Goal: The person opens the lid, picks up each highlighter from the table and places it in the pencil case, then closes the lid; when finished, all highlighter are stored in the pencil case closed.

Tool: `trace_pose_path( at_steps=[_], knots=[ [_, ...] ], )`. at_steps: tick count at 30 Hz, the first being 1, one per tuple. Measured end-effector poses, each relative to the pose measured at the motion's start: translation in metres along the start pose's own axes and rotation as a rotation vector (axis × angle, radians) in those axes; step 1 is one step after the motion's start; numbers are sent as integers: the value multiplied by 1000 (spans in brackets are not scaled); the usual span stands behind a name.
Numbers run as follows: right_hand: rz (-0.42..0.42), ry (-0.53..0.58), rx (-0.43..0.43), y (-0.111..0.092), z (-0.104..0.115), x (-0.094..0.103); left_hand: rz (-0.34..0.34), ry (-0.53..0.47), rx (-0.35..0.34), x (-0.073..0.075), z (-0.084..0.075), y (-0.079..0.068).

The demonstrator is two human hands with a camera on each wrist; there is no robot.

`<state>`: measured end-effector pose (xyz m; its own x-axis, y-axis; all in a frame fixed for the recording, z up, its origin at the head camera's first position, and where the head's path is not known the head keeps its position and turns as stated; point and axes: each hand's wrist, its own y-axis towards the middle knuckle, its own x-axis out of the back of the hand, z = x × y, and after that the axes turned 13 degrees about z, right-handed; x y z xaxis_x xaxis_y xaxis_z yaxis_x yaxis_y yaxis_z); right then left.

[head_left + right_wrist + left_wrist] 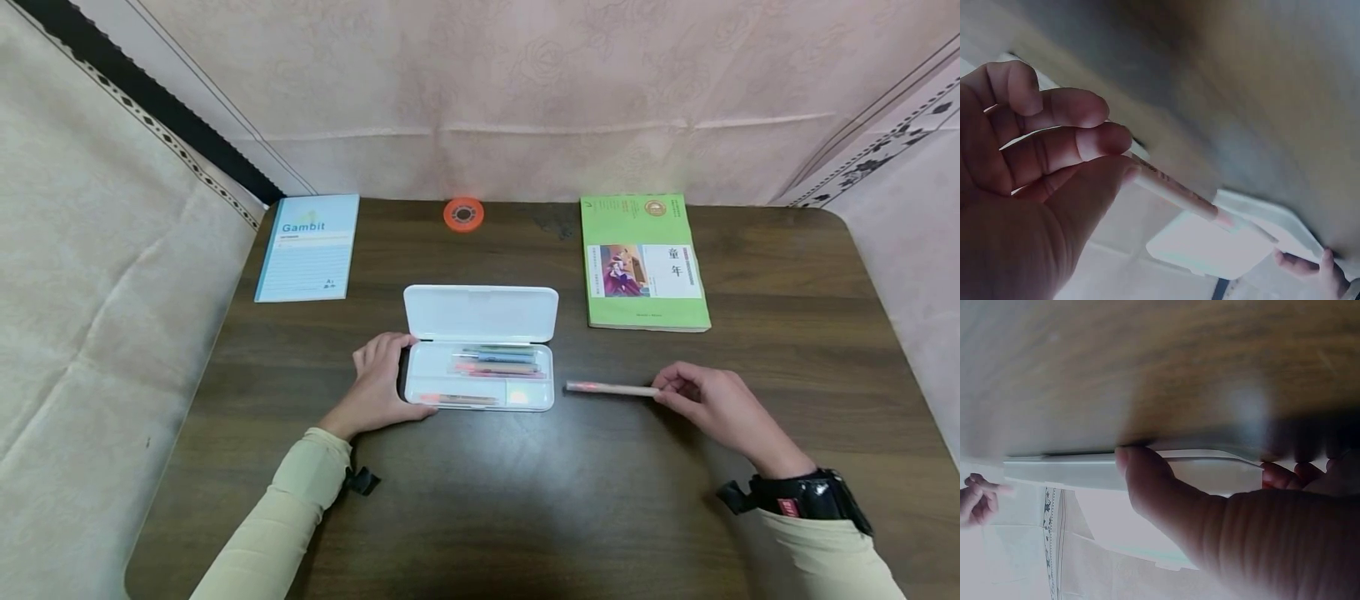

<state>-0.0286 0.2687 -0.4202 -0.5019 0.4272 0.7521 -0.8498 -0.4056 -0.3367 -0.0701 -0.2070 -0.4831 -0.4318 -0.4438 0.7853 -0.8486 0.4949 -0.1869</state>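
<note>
A white pencil case (482, 313) lies on the table with its lid tipped back and several pens (498, 360) inside. My left hand (381, 385) grips the case's left end, fingers at the back corner and thumb along the front edge. In the left wrist view, the thumb (1166, 494) presses the case's side wall (1072, 472). To the right of the case, my right hand (701, 400) pinches a pale pen (611, 388) by one end between thumb and fingertips. The pen points left toward the case, a pinkish band near its far end in the right wrist view.
A light blue notebook (309, 250) lies at the back left. At the table's (525, 500) back edge is an orange round object (463, 215). Behind and right of the case sits a green book (647, 263). Pale curtains (525, 92) hang behind the table.
</note>
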Motion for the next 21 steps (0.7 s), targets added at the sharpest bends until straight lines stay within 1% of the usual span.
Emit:
trace_pose_path(
  at_steps=[3,10,16,21],
  knots=[
    [16,22,3,13,13,2,6,-13,4,0,-1,0],
    [12,67,74,42,43,2,11,-3,8,1,-2,0],
    [15,74,115,64,67,-7,7,10,2,1,-2,0],
    [63,69,148,77,82,-19,1,11,-3,1,-2,-1]
  ],
)
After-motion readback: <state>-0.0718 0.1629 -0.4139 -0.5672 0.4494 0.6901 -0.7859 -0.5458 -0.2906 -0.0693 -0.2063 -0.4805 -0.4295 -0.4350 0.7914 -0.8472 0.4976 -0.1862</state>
